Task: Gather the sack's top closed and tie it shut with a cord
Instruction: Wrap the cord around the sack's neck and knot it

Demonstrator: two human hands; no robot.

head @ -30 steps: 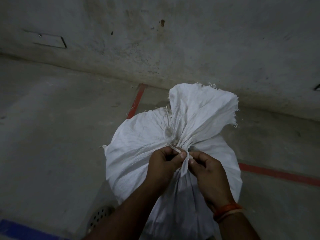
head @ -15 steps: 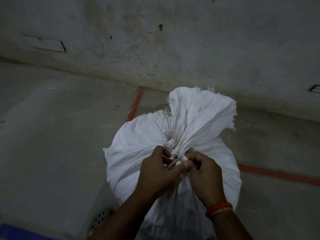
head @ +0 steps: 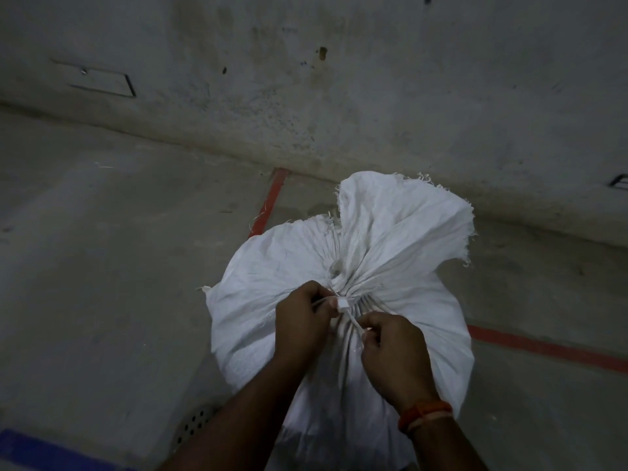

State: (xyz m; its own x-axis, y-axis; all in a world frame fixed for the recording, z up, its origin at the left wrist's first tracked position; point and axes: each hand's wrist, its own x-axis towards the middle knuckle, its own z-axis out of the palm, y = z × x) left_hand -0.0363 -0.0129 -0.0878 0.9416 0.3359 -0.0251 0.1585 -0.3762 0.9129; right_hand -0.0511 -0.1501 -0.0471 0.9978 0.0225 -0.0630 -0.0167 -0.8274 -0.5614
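A full white woven sack [head: 272,266] stands on the concrete floor. Its top is gathered into a neck, and the frayed mouth fans out above and to the right. A flat white cord [head: 346,309] wraps that neck and crosses in a knot at its front. My left hand [head: 302,321] pinches one end of the cord at the left of the knot. My right hand [head: 394,351] grips the other end lower right, and the strand between them is taut. An orange band circles my right wrist.
A stained concrete wall [head: 339,96] rises just behind the sack. Red lines [head: 268,205] are painted on the floor. A round perforated drain cover [head: 193,424] lies at the sack's lower left. A blue stripe [head: 40,450] runs along the bottom left corner.
My hands have drawn apart from the neck, the left one to the left and the right one down and right. The cord has pulled tight into a small knot.
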